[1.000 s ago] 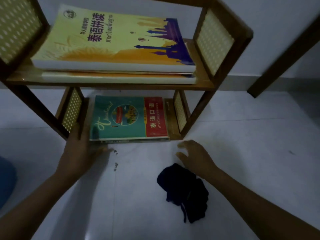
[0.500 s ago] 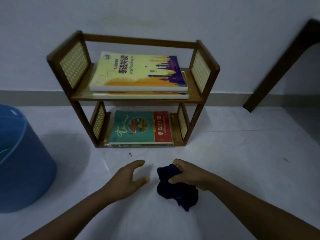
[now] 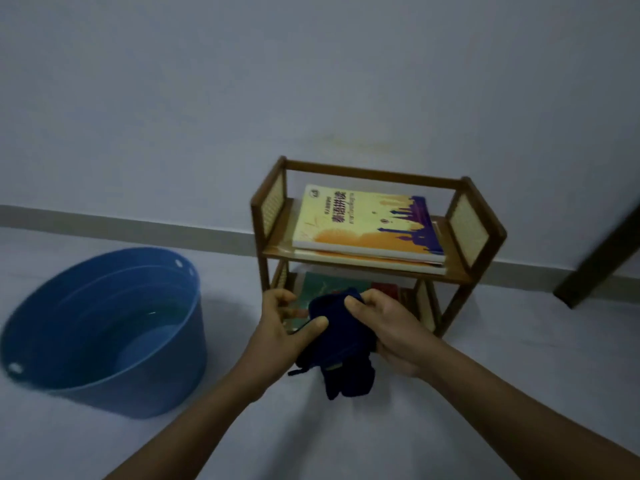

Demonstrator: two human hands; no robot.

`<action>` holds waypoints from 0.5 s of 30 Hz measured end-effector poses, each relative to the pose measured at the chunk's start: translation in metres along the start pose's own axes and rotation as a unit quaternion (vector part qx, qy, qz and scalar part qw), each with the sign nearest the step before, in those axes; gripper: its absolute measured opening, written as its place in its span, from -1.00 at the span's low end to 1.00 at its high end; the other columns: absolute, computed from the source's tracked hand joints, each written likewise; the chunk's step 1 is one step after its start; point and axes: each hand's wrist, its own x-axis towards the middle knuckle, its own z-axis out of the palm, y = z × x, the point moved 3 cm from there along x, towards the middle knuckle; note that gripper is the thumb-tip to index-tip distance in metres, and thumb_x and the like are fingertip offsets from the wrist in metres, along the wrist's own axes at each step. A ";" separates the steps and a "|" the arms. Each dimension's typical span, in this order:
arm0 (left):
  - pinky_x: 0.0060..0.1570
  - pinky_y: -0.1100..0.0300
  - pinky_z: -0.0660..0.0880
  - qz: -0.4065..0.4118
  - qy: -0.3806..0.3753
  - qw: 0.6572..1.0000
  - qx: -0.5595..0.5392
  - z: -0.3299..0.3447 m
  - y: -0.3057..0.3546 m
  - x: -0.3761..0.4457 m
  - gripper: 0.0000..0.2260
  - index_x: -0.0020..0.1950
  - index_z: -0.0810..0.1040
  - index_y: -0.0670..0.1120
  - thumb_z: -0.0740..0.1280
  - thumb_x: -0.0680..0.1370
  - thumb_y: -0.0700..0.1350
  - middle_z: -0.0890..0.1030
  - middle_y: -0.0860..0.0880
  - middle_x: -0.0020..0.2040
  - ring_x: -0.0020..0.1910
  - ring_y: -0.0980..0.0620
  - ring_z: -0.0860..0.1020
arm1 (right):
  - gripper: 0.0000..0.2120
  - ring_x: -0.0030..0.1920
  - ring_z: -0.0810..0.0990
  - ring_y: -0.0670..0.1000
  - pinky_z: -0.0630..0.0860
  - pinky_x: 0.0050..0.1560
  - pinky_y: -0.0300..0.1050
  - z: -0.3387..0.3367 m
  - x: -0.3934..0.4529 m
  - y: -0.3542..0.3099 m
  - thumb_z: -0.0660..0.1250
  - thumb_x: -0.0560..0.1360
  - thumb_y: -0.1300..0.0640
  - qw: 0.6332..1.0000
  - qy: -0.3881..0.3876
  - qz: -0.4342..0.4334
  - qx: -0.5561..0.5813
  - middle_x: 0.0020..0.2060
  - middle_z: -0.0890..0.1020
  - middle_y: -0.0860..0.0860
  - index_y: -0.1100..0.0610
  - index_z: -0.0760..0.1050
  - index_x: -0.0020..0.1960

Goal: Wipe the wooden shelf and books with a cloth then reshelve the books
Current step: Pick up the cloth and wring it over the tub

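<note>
Head view: both hands are up in front of the wooden shelf, the left hand and right hand each pinching the dark cloth, which hangs bunched between them. The yellow book lies flat on the upper shelf board, the teal book below it, half hidden. To the left, on the floor, a blue tub holds water. Looks like cloth preparation. Next, I'd say, comes a swing left to wet it, or straight onto the wood.
</note>
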 end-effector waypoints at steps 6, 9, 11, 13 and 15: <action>-0.24 0.31 0.54 0.027 0.007 0.979 0.201 -0.065 0.028 -0.038 -0.66 -0.02 0.53 -0.01 0.57 0.32 -0.02 0.61 0.02 -0.05 -0.17 0.15 0.62 | -0.68 0.03 0.60 0.14 0.53 0.07 0.06 0.078 0.004 -0.046 0.26 0.56 -0.08 0.997 -0.037 0.004 -0.071 0.01 0.60 0.17 0.19 0.45 0.03; -0.34 0.36 0.48 0.039 0.063 0.978 0.194 -0.098 0.042 -0.056 -0.80 -0.12 0.53 -0.09 0.53 0.38 -0.13 0.62 0.00 -0.24 -0.32 0.19 0.57 | -0.55 0.15 0.57 0.09 0.57 0.15 0.05 0.110 0.004 -0.053 0.30 0.54 -0.08 0.988 -0.113 0.001 -0.106 0.24 0.50 0.13 0.10 0.33 0.34; -0.34 0.40 0.44 0.060 0.092 0.973 0.202 -0.117 0.049 -0.068 -0.83 -0.12 0.50 -0.09 0.47 0.44 -0.13 0.60 0.01 -0.27 -0.34 0.23 0.53 | -0.37 0.20 0.54 0.03 0.60 0.08 -0.05 0.131 0.001 -0.054 0.39 0.48 -0.04 0.980 -0.186 -0.001 -0.073 0.32 0.43 0.03 -0.08 0.18 0.47; -0.34 0.39 0.40 0.079 0.127 0.964 0.219 -0.137 0.055 -0.079 -0.86 -0.09 0.45 -0.05 0.41 0.49 -0.12 0.59 0.05 -0.25 -0.32 0.23 0.52 | -0.29 0.22 0.54 0.06 0.57 0.16 0.07 0.153 -0.005 -0.055 0.49 0.40 0.01 0.967 -0.245 -0.004 -0.065 0.29 0.47 -0.02 -0.20 0.22 0.43; -0.33 0.38 0.37 0.085 0.157 0.957 0.228 -0.154 0.061 -0.085 -0.87 -0.08 0.43 0.00 0.38 0.52 -0.09 0.60 0.07 -0.23 -0.26 0.21 0.54 | -0.34 0.21 0.56 0.08 0.55 0.17 0.16 0.173 -0.010 -0.054 0.55 0.34 0.10 0.954 -0.271 -0.027 -0.127 0.24 0.53 0.02 -0.11 0.36 0.35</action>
